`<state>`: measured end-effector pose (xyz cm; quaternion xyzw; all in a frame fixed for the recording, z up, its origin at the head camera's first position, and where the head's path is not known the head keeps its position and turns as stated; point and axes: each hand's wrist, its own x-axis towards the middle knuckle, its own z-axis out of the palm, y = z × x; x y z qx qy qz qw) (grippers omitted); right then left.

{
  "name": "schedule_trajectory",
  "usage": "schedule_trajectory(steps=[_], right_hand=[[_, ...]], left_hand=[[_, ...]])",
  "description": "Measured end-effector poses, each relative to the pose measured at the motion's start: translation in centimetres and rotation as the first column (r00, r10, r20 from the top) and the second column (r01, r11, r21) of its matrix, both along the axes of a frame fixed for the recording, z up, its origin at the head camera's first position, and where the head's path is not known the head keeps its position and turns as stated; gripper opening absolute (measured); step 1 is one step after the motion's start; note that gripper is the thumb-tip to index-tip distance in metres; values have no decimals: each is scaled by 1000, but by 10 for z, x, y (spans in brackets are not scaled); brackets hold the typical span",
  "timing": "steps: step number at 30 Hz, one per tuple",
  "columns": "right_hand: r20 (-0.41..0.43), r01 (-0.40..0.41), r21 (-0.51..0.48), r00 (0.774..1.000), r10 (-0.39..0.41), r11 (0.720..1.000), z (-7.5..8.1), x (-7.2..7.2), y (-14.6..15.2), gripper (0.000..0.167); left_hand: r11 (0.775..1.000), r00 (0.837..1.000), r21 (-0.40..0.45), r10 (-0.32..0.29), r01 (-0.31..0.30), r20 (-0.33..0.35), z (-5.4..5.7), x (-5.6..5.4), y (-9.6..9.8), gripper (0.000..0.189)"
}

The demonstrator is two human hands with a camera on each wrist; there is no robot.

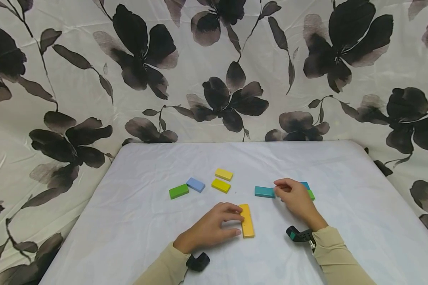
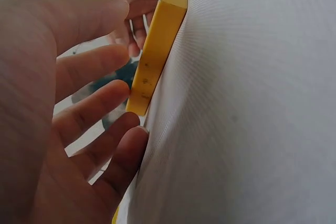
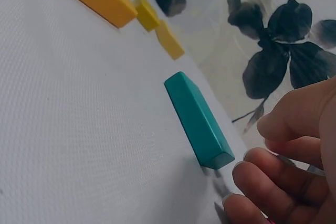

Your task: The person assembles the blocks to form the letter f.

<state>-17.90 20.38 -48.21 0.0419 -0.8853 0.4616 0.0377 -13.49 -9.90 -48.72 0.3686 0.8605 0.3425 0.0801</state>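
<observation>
My left hand (image 1: 215, 225) lies beside a long orange-yellow block (image 1: 247, 227) that rests flat on the table. Its fingertips are right at the block's left edge, with the fingers spread and relaxed. The left wrist view has the thumb and fingers around the near side of that block, not pinching it. My right hand (image 1: 296, 200) hovers at the right end of a teal block (image 1: 264, 192). Loosely bent fingers (image 3: 268, 187) show next to the teal block's end in the right wrist view, holding nothing.
Two yellow blocks (image 1: 221, 185) lie farther back at the middle. To their left, a light blue block (image 1: 196, 185) meets a green block (image 1: 178, 191). Behind my right hand, a blue block (image 1: 305, 185) and another green block (image 1: 311, 194) are partly hidden. Floral cloth (image 1: 228, 103) hangs beyond the white-covered table (image 1: 128, 221).
</observation>
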Motion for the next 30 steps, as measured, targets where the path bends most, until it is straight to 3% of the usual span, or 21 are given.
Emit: schedule_trajectory(steps=[8,19,30], right_hand=[[-43,12,60,999,-10,998,-1,-1,1,26],[-13,-22,190,1000,25,982,-5,-3,-7,34],[-21,-50,238,998,57,970,-4,-3,-10,34]], left_hand=[[1000,1000,-18,-15,15,1,-1,0,0,31],[1000,1000,-12,-20,20,-5,-3,0,0,29],[1000,1000,-17,-8,8,23,-4,0,0,29]])
